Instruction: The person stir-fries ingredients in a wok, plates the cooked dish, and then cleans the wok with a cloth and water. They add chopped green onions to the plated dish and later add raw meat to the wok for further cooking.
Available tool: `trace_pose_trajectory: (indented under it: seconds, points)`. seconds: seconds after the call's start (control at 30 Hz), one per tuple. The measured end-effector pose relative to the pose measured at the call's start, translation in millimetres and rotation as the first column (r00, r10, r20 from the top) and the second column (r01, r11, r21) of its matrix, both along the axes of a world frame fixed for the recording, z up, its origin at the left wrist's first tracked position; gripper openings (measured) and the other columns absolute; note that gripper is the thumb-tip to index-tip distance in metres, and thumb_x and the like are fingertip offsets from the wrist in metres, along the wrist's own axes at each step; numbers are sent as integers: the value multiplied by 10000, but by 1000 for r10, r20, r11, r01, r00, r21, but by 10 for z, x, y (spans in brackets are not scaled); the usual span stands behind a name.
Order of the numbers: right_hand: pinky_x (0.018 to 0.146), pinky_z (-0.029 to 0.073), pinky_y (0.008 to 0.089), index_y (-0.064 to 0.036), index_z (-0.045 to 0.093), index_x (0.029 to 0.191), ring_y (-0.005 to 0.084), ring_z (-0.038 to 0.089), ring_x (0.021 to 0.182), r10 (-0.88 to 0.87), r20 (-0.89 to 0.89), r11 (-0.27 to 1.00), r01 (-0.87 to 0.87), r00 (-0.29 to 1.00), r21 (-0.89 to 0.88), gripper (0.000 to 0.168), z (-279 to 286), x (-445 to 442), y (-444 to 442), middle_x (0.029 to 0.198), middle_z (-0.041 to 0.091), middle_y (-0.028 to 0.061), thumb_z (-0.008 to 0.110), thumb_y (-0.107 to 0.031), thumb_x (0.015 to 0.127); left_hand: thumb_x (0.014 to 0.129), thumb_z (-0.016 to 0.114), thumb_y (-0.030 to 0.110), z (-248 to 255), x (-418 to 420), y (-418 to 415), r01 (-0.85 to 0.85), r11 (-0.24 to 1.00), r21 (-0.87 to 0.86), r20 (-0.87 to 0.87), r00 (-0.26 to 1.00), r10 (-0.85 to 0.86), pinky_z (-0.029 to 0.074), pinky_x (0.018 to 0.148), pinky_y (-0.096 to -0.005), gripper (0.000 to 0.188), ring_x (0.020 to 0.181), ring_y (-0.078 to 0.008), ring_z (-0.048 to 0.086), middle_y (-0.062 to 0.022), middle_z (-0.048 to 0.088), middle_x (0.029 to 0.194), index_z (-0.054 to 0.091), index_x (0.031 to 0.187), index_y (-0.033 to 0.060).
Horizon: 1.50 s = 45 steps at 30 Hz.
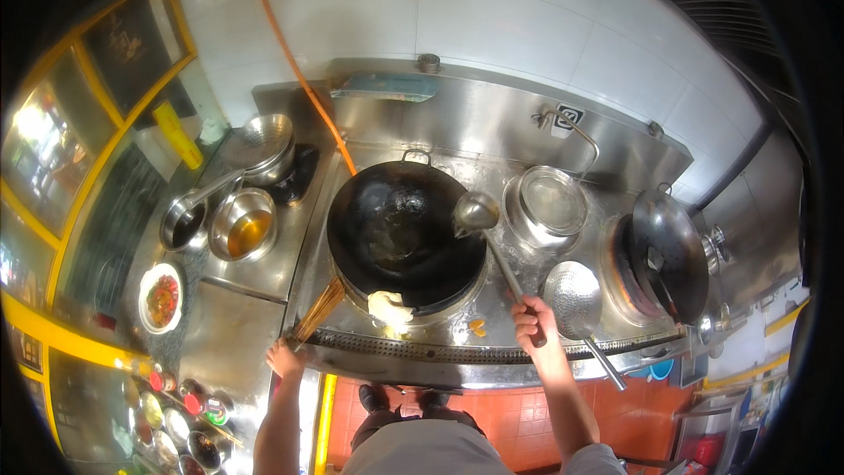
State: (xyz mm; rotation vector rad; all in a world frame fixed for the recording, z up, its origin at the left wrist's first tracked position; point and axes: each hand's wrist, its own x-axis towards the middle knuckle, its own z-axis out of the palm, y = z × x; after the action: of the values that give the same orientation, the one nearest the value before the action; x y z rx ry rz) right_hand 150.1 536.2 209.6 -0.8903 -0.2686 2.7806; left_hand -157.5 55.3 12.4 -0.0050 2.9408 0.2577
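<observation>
My left hand [286, 357] grips the end of a bamboo wok brush [321, 309], whose bristles point up toward the wok's rim. In my right hand [535, 326] is the handle of a metal ladle [477, 211]; its bowl hangs over the right edge of a large black wok [395, 224]. A little liquid glistens at the wok's bottom. On the wok's near rim lies a crumpled pale cloth [390, 307]. Right of my right hand, a perforated skimmer [573, 300] rests on the stove, its handle jutting over the front edge.
Left of the wok stand a pot of amber liquid [250, 233], a dark-filled pot [188, 227], a strainer [258, 138] and a white bowl of chopped food [163, 298]. A lidded pot [552, 201] sits beneath the tap [570, 120]. Another wok [671, 254] leans at right. Seasoning bowls [177, 425] crowd the lower left.
</observation>
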Motion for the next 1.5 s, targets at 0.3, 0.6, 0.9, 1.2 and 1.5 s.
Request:
trace_pose_trajectory:
  seconds: [0.3, 0.6, 0.9, 1.2, 1.5]
  points:
    - [346, 397, 304, -34, 414, 1494, 135, 523, 435, -207, 473, 353, -385, 857, 853, 659, -285, -7, -611, 633, 554, 60, 558, 38, 855, 670, 873, 327, -34, -122, -449, 27, 856, 517, 112, 989, -98, 572, 717, -390, 453, 819, -239, 730, -104, 764, 922, 750, 1018, 64]
    - [826, 532, 489, 50, 395, 1445, 431, 650, 951, -658, 539, -195, -811, 525, 552, 642, -1815, 603, -1073, 1148, 620, 291, 636, -105, 871, 864, 747, 214, 1055, 1046, 165, -573, -222, 789, 592, 806, 24, 546, 921, -410, 345, 970, -265, 661, -117, 664, 1062, 647, 1088, -28]
    - [986, 500, 342, -46, 123, 1590, 229, 604, 1199, 459, 105, 366, -296, 882, 883, 679, -33, -822, -1743, 1395, 536, 205, 518, -152, 1048, 1013, 545, 116, 1837, 1544, 1296, -463, -205, 862, 323, 815, -480, 510, 1001, -395, 205, 1095, -254, 653, -155, 667, 1149, 606, 1126, -43]
    - [838, 548, 481, -196, 477, 1452, 389, 678, 989, -268, 682, -725, -608, 681, 322, 658, -152, -1764, -428, 1117, 669, 213, 702, -217, 834, 927, 652, 88, 1139, 1191, 1948, 37, 381, 924, -5, 996, -84, 517, 688, -268, 190, 761, -108, 640, -68, 724, 885, 679, 1067, -37]
    - [803, 572, 464, -139, 438, 1476, 395, 699, 938, -258, 740, -793, -574, 621, 205, 724, -553, -1995, -114, 1014, 673, 248, 703, -240, 809, 799, 684, 155, 550, 438, 2682, -664, 269, 698, 682, 731, 35, 580, 681, -409, 241, 840, -261, 734, -173, 727, 925, 693, 939, -41]
